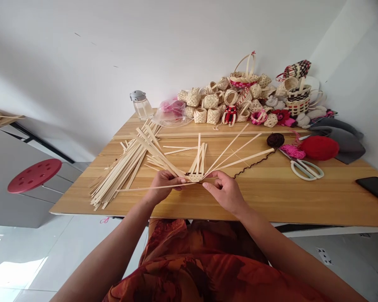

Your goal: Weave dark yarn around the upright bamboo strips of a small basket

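My left hand (164, 184) and my right hand (224, 191) both pinch a small woven piece of pale bamboo strips (195, 173) just above the front of the wooden table (271, 197). Long loose strip ends fan out from it toward the back and to both sides. A thin strip (145, 188) runs out to the left under my left hand. A dark brown cord (255, 162) trails from the woven piece to a dark yarn ball (275, 140).
A pile of loose bamboo strips (122, 167) lies left. White scissors (304, 168), red yarn (319, 147), pink yarn (292, 151), a black phone (376, 188) sit right. Many small woven baskets (239, 100), a plastic bag (171, 112) and a jar (141, 105) stand at the back. A red stool (34, 175) is at the left.
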Motion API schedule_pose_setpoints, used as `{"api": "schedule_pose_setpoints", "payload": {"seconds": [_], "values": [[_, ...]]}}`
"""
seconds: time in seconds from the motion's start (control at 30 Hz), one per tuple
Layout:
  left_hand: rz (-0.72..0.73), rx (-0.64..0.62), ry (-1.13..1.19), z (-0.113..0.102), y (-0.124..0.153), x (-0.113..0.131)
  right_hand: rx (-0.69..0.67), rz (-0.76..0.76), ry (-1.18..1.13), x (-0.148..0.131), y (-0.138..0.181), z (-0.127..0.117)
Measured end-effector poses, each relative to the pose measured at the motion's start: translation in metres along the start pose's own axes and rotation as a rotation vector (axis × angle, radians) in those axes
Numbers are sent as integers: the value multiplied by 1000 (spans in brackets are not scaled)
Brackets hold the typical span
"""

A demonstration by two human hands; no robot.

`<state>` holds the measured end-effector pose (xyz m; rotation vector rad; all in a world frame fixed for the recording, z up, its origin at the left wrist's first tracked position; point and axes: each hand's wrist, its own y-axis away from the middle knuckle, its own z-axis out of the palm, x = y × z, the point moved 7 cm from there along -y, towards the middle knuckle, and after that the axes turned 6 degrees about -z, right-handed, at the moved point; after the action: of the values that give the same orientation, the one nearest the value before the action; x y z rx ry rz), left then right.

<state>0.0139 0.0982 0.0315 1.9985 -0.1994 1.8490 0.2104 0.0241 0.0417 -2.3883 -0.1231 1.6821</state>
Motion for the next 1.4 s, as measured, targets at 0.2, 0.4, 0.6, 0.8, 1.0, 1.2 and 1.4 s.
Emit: {"api": "schedule_pose_setpoints", "payload": {"seconds": [0.2, 0.4, 0.6, 0.8, 1.0, 1.2, 1.4], "values": [[2, 19, -9, -5, -3, -11, -51, 1, 24, 7, 3, 5], [-12, -14, -41, -6, -2, -18, -63, 18, 35, 14, 3, 5], [146, -40, -65, -8, 2, 0, -49, 54, -51, 17, 2, 3], [89, 8, -65, -13, 2, 0, -25, 123, -142, 16, 9, 7], [102, -18, -94, -13, 3, 7, 100, -135, 155, -22, 4, -11], [148, -61, -115, -11, 8, 19, 133, -100, 29, -27, -8, -16], [175, -65, 92, -6, 20, 30, 200, -99, -66, -31, -11, -22]]}}
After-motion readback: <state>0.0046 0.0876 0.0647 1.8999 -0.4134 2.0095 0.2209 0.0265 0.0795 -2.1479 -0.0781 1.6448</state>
